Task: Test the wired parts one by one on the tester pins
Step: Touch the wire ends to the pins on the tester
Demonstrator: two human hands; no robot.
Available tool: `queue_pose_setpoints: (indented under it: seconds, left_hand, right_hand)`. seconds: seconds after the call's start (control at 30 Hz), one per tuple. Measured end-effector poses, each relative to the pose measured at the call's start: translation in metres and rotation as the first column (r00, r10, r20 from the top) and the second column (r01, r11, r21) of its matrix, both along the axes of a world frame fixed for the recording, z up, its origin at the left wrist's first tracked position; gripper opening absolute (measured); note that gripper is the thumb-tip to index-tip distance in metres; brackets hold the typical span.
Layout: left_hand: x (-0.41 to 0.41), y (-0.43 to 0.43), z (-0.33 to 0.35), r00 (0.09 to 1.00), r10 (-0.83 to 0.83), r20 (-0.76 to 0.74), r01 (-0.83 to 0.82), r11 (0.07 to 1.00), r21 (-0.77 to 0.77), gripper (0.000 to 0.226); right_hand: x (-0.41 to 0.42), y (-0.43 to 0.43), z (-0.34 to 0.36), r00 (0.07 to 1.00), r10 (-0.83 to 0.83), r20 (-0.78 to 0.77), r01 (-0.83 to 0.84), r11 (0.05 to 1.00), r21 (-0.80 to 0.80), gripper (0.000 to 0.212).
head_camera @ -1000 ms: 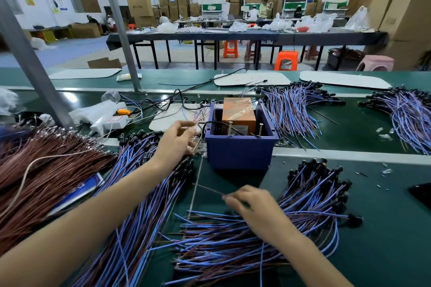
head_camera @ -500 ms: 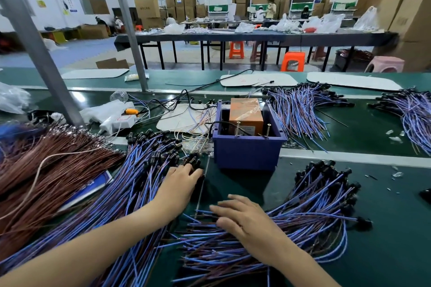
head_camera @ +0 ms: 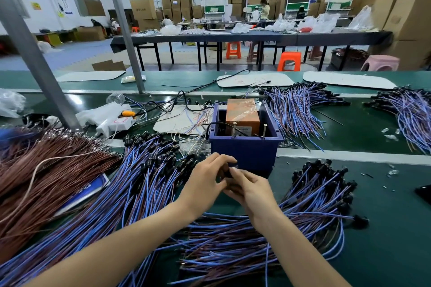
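Right now my left hand [head_camera: 207, 181] and my right hand [head_camera: 253, 193] meet just in front of the near wall of the dark blue plastic tester box [head_camera: 245, 151]. Between them sits one small black wired part [head_camera: 229, 172]. My left thumb and curled fingertips pinch it from the left, and the curled fingers of my right hand close on it from the other side. Both hands are mostly closed around it, so only a dark bit of its body shows. I cannot tell how its leads run below my palms. The part is held above the green bench mat [head_camera: 387, 235], lower than the box rim and apart from the pins.

Two thin metal pins [head_camera: 234, 128] stand upright at the near rim of the box, side by side with a gap between them. Behind them, inside the box, is an orange rectangular block wrapped in clear film [head_camera: 242, 113], and a black cable loops over the left rim.

Under my forearms lies a loose heap of blue and brown wires with black ends [head_camera: 245, 247]. A long sheaf of the same blue wires [head_camera: 140, 184] fans out to my left, and a further pile with black caps [head_camera: 326, 193] lies to my right. At the far left is a thick bundle of reddish-brown wires [head_camera: 46, 170]. Beyond the box, on the far side of the grey strip, more blue wires [head_camera: 298, 114] are spread out, and a white power strip [head_camera: 114, 123] lies to the left of the box.
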State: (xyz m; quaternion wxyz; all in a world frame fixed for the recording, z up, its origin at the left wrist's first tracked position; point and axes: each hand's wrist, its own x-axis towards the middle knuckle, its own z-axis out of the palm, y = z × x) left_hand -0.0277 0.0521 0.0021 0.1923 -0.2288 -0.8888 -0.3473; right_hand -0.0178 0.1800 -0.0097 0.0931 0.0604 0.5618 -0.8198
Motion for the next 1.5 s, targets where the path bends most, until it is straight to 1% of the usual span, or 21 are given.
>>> queue_pose_setpoints:
  seconds: [0.07,0.17,0.27,0.37,0.47,0.6,0.67,0.7,0.77,0.8,0.83,0.87,0.9,0.93,1.0,1.03,1.1,1.23,1.3,1.37,1.5]
  left_hand:
    - [0.000,0.001,-0.003,0.999,0.028,0.018,-0.028,0.999,0.018,0.039]
    - [0.002,0.003,-0.007,0.998,0.041,0.056,-0.044,0.998,0.044,0.032]
    - [0.004,-0.004,-0.009,0.989,0.046,0.141,-0.050,0.998,0.025,0.024]
    - [0.010,-0.018,-0.012,0.964,0.013,0.267,-0.012,1.000,-0.004,0.016]
    - [0.015,-0.035,-0.011,0.930,0.014,0.367,-0.015,1.000,0.001,0.012]
    - [0.016,-0.048,0.001,0.902,0.002,0.432,-0.025,0.999,0.048,0.007]
    - [0.017,-0.050,0.009,0.886,-0.022,0.463,-0.022,0.996,0.089,0.007]
    - [0.017,-0.050,0.013,0.878,-0.040,0.478,-0.019,0.993,0.117,0.008]
    - [0.018,-0.046,0.021,0.860,-0.086,0.503,-0.012,0.982,0.188,0.008]
    - [0.019,-0.042,0.026,0.851,-0.114,0.512,-0.004,0.975,0.224,0.008]
    - [0.019,-0.036,0.031,0.842,-0.143,0.521,0.004,0.966,0.260,0.008]
    - [0.018,-0.031,0.036,0.829,-0.172,0.532,0.006,0.954,0.298,0.008]
    - [0.017,-0.024,0.041,0.815,-0.203,0.542,0.004,0.939,0.345,0.008]
    - [0.016,-0.018,0.045,0.803,-0.239,0.547,-0.001,0.916,0.402,0.009]
    - [0.014,-0.006,0.049,0.791,-0.294,0.536,-0.032,0.856,0.517,0.009]
    - [0.013,-0.002,0.050,0.793,-0.302,0.528,-0.063,0.823,0.565,0.010]
    - [0.013,0.005,0.046,0.793,-0.313,0.523,-0.149,0.733,0.664,0.013]
    - [0.008,0.021,0.036,0.742,-0.388,0.547,-0.346,0.478,0.808,0.013]
    - [0.001,0.028,0.033,0.734,-0.360,0.576,-0.405,0.449,0.797,0.010]
    - [-0.008,0.032,0.034,0.711,-0.361,0.604,-0.443,0.438,0.783,0.010]
    - [-0.026,0.038,0.036,0.676,-0.333,0.657,-0.450,0.520,0.726,0.015]
  right_hand:
    - [-0.001,-0.002,-0.001,1.000,-0.013,-0.017,0.014,1.000,0.013,0.014]
    - [-0.001,0.000,-0.003,0.995,-0.095,0.003,0.095,0.995,-0.040,0.015]
    - [-0.006,0.017,0.001,0.965,-0.256,0.053,0.261,0.956,-0.133,0.018]
    - [-0.017,0.053,0.010,0.861,-0.500,0.093,0.508,0.848,-0.152,0.017]
    - [-0.029,0.094,0.015,0.717,-0.697,0.025,0.697,0.717,-0.011,0.013]
    - [-0.039,0.131,0.018,0.573,-0.815,-0.088,0.818,0.562,0.124,0.022]
    - [-0.039,0.141,0.015,0.570,-0.810,-0.139,0.814,0.533,0.230,0.029]
    - [-0.037,0.142,0.015,0.581,-0.793,-0.184,0.794,0.503,0.342,0.034]
    - [-0.024,0.133,0.022,0.613,-0.687,-0.392,0.750,0.348,0.563,0.048]
    - [-0.016,0.123,0.027,0.625,-0.586,-0.515,0.759,0.303,0.577,0.051]
    - [-0.008,0.108,0.031,0.654,-0.464,-0.597,0.755,0.354,0.552,0.049]
    - [0.001,0.091,0.036,0.705,-0.320,-0.633,0.696,0.479,0.535,0.045]
    - [0.010,0.072,0.041,0.751,-0.147,-0.644,0.582,0.608,0.540,0.040]
    - [0.018,0.055,0.042,0.761,0.018,-0.648,0.466,0.679,0.567,0.037]
    - [0.027,0.031,0.039,0.711,0.199,-0.674,0.392,0.684,0.615,0.033]
    - [0.028,0.024,0.037,0.688,0.195,-0.699,0.416,0.684,0.600,0.030]
    - [0.025,0.021,0.036,0.691,0.089,-0.717,0.458,0.713,0.530,0.024]
    - [0.015,0.024,0.028,0.752,-0.052,-0.657,0.444,0.777,0.446,0.019]
    - [0.008,0.024,0.026,0.796,-0.179,-0.578,0.448,0.816,0.364,0.022]
    - [-0.003,0.029,0.024,0.809,-0.340,-0.479,0.506,0.818,0.274,0.029]
    - [-0.022,0.042,0.020,0.810,-0.486,-0.327,0.565,0.797,0.216,0.030]
